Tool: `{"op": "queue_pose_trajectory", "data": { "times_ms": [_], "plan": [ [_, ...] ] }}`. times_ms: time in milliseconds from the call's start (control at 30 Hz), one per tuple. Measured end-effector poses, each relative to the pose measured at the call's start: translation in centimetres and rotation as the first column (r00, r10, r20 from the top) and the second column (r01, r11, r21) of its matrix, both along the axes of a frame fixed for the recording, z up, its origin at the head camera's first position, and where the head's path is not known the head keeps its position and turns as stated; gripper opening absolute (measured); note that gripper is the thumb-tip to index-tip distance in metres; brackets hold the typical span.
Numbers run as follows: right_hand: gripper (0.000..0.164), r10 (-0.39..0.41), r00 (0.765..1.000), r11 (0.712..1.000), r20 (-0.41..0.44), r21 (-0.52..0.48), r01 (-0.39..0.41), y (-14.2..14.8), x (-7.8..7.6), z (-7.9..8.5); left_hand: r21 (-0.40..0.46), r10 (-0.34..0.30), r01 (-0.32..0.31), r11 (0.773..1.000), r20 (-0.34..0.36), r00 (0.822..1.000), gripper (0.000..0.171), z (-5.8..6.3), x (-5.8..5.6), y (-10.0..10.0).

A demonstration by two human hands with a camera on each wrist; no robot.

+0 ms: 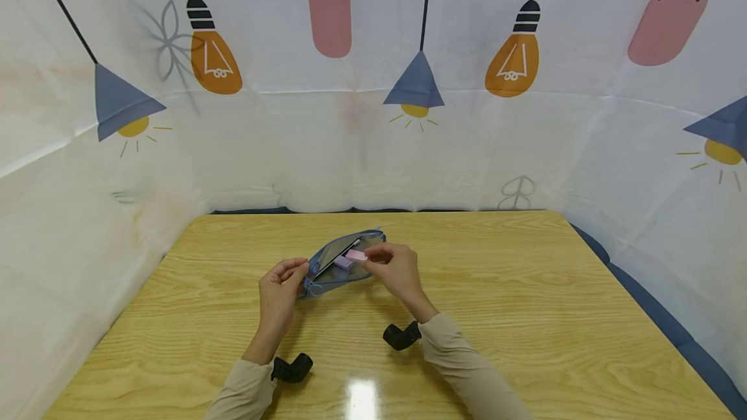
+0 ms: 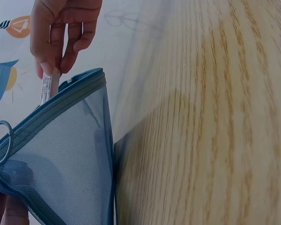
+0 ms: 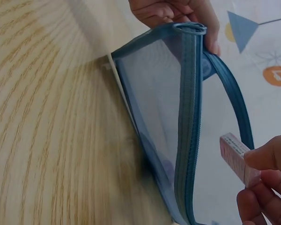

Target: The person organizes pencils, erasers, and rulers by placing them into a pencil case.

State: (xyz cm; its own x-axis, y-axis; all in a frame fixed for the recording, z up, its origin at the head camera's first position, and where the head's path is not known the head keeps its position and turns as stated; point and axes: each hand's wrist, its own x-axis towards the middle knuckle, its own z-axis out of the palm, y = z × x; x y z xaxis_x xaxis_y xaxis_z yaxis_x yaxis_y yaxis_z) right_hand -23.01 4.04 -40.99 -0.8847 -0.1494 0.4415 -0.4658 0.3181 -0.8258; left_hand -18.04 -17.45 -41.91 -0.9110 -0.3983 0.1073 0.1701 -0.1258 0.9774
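A blue zippered mesh pouch (image 1: 334, 285) stands on the table with its mouth spread wide. My left hand (image 1: 280, 287) grips its left end, thumb over the rim, beside the ring-shaped zipper pull (image 2: 2, 143). My right hand (image 1: 397, 269) pinches a small pink eraser (image 1: 356, 255) between thumb and fingers over the pouch's mouth. Print shows along the side of the eraser (image 3: 239, 157) in the right wrist view. Inside the pouch lie a purple block (image 1: 343, 263) and a slim dark pen (image 1: 334, 260) with a pale end.
The light wood table (image 1: 525, 303) extends on all sides of the pouch. White cloth (image 1: 280, 148) printed with lamps and bulbs hangs behind and at the sides. A black wrist mount (image 1: 294, 368) juts from the left sleeve, another mount (image 1: 401, 336) from the right.
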Motion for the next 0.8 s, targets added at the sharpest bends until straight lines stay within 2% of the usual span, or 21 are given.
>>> {"op": "queue_pose_trajectory", "data": {
  "times_ms": [333, 600, 800],
  "plan": [
    [0.012, 0.032, 0.999, 0.999, -0.014, 0.028, -0.031, -1.0, -0.4, 0.1, -0.006, 0.001, -0.001, 1.0, 0.007, 1.0, 0.024, 0.1, 0.1, 0.1],
    [0.011, 0.085, 0.996, 0.994, 0.038, 0.063, -0.087, -1.8, -0.4, 0.2, -0.006, -0.006, 0.006, 1.0, 0.009, 1.0, 0.027, 0.4, 0.3, 0.2],
    [0.01, 0.103, 0.993, 0.991, 0.051, 0.086, -0.107, -2.4, -0.7, 0.0, -0.019, -0.001, 0.001, 1.0, 0.001, 1.0, 0.023, 0.3, 0.4, 0.2]
  ]
}}
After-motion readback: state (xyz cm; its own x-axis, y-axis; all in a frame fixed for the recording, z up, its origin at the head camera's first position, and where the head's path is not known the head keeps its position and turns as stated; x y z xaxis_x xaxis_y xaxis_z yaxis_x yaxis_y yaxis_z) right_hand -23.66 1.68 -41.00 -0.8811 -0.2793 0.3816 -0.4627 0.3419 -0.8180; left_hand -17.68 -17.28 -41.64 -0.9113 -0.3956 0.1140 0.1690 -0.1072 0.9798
